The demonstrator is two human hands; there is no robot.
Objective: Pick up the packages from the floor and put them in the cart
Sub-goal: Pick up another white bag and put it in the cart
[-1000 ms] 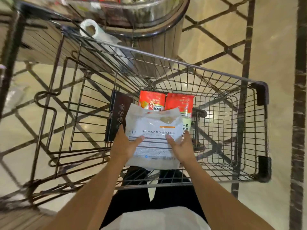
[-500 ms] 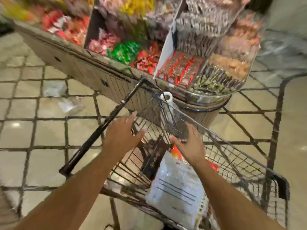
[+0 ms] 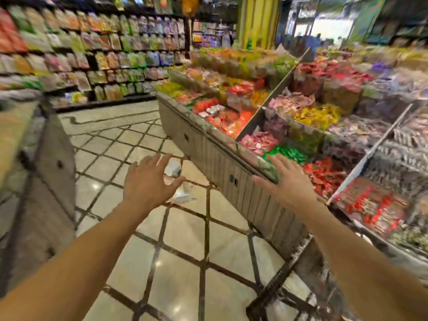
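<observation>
Both my hands are raised in front of me with fingers spread and nothing in them. My left hand hovers over the tiled floor. My right hand is in front of the candy stand's edge. Two pale packages lie on the floor beyond my left hand: one clear bag just past my fingers and another a little farther. Only the cart's dark handle and a bit of frame show at the lower right; its basket is out of view.
A long wooden candy stand with bins of wrapped sweets runs along the right. Another wooden counter stands at the left. Shelves of packaged snacks line the back wall. Tiled aisle floor lies between the stands.
My hands let go of the white package in the cart and rose. My view swung up from the cart basket to the aisle, so the cart's contents left the frame.
</observation>
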